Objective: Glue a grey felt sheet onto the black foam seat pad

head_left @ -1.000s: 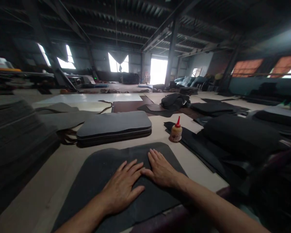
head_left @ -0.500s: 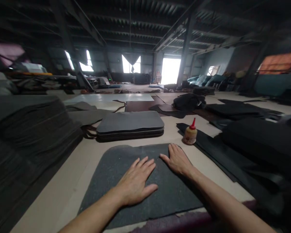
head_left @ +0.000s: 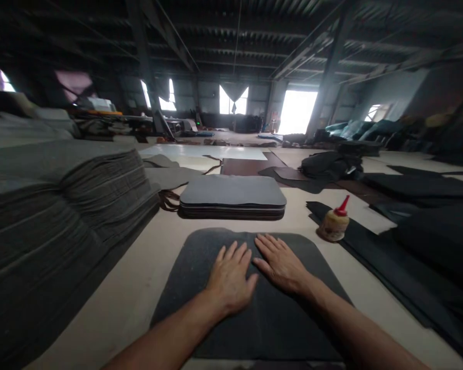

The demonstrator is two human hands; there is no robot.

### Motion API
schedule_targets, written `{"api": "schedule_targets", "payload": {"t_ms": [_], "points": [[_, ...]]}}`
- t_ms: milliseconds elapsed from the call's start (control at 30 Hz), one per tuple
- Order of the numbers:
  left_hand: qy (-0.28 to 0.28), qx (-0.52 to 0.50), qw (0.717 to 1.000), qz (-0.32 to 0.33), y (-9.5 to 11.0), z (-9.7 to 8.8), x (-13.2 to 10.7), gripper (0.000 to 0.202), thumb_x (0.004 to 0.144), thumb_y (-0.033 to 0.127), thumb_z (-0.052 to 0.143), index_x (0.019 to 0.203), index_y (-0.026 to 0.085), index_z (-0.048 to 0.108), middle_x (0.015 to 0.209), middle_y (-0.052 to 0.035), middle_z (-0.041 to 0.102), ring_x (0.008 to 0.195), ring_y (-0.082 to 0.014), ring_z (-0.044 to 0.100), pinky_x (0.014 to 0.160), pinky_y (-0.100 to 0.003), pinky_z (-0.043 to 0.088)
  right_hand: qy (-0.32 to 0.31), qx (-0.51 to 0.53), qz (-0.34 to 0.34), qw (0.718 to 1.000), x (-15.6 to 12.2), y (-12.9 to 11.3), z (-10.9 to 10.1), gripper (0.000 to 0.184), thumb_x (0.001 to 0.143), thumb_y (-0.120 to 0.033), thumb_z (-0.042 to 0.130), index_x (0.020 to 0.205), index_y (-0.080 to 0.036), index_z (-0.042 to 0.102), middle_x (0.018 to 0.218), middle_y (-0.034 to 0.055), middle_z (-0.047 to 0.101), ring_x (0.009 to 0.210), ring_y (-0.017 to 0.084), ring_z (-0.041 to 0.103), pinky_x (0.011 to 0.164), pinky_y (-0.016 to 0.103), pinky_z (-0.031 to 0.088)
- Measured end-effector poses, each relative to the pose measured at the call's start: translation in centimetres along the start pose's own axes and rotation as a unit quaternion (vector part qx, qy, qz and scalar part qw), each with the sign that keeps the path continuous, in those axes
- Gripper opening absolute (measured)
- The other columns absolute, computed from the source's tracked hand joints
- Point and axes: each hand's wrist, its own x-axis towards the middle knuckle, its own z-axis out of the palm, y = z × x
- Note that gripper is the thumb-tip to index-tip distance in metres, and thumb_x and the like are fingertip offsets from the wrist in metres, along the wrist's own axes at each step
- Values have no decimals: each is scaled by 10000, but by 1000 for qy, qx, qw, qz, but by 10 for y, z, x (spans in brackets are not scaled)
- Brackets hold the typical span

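A dark grey sheet with rounded far corners (head_left: pixel 293 324) lies flat on the pale tabletop (head_left: pixel 127 288) in front of me. My left hand (head_left: pixel 231 280) rests palm down near its middle, fingers spread. Close beside it on the right, my right hand (head_left: pixel 280 262) also lies flat on the sheet, its fingers stretched forward. Neither hand grips anything. Just beyond the sheet sits a neat stack of similar rounded grey pieces (head_left: pixel 233 191). To the right stands a small squat bottle with a red pointed nozzle (head_left: pixel 334 224), probably glue.
Tall piles of grey sheet material (head_left: pixel 111 195) fill the left side. Dark folded pieces (head_left: pixel 386 267) lie along the right. Farther back are a black bundle (head_left: pixel 327 164), a brown panel (head_left: pixel 243 167) and dark straps (head_left: pixel 170 200) by the stack.
My view has swung left, so things appear farther right. My right hand has slid inward from the sheet's right edge, closer to my left hand. Both hands stay flat on the sheet.
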Motion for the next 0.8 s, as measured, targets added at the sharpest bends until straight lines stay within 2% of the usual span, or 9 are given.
{"api": "schedule_targets", "payload": {"t_ms": [67, 167, 233, 367, 467, 633, 667, 733, 800], "points": [[-11, 10, 1000, -18, -6, -3, 1, 712, 901, 607, 460, 1477, 191, 419, 1582, -78, 317, 1479, -318, 227, 1210, -580, 180, 2, -8, 16, 1000, 0, 1, 3, 749, 960, -641, 257, 1523, -148, 302, 1614, 93, 232, 1498, 293, 203, 1228, 525, 210], [-27, 21, 998, -53, -18, -7, 6, 945, 779, 832, 443, 1491, 212, 402, 1592, -80, 288, 1483, -356, 196, 1200, -608, 166, 11, -15, 33, 999, -1, 3, 6, 806, 941, -682, 250, 1521, -125, 301, 1611, 115, 237, 1497, 303, 202, 1232, 520, 198], [-25, 32, 996, -74, -28, -9, 9, 982, 754, 887, 382, 1490, 237, 406, 1593, -67, 287, 1478, -380, 193, 1186, -629, 173, 20, -20, 43, 999, -1, 4, 6, 841, 928, -710, 235, 1516, -114, 315, 1606, 127, 252, 1496, 312, 200, 1230, 518, 200], [9, 67, 987, -144, -52, -12, 15, 855, 857, 813, 262, 1482, 251, 424, 1584, -19, 315, 1464, -412, 202, 1160, -651, 202, 33, -29, 69, 997, 1, 5, 7, 918, 900, -756, 205, 1507, -78, 327, 1599, 165, 261, 1488, 339, 210, 1221, 508, 219], [15, 81, 978, -191, -72, -15, 18, 835, 880, 783, 237, 1490, 241, 410, 1583, -14, 318, 1461, -412, 208, 1156, -653, 202, 39, -40, 91, 994, 3, 9, 9, 934, 897, -761, 197, 1506, -65, 325, 1595, 184, 262, 1483, 352, 220, 1215, 504, 230], [7, 70, 966, -249, -87, -18, 21, 846, 883, 780, 225, 1516, 233, 357, 1598, -30, 278, 1475, -398, 171, 1152, -685, 149, 41, -63, 152, 986, 4, 34, 11, 864, 924, -719, 229, 1515, -94, 311, 1594, 162, 279, 1483, 325, 238, 1212, 489, 246], [25, 80, 961, -262, -87, -19, 21, 841, 891, 764, 249, 1517, 214, 354, 1602, -48, 264, 1475, -408, 159, 1146, -700, 129, 42, -68, 172, 982, 4, 41, 10, 851, 933, -701, 244, 1512, -80, 311, 1588, 176, 288, 1477, 336, 250, 1205, 505, 256], [97, 114, 953, -265, -82, -24, 21, 801, 915, 693, 342, 1515, 162, 350, 1608, -98, 244, 1476, -419, 128, 1137, -719, 90, 45, -75, 205, 975, 4, 51, 6, 849, 948, -660, 272, 1495, -11, 312, 1568, 232, 295, 1466, 382, 255, 1184, 564, 272], [169, 126, 954, -214, -74, -29, 21, 713, 948, 553, 429, 1502, 112, 354, 1591, -153, 275, 1471, -406, 137, 1148, -697, 91, 50, -84, 208, 973, 3, 49, -1, 822, 964, -614, 290, 1488, 19, 303, 1575, 242, 266, 1479, 397, 205, 1185, 589, 255]]}}
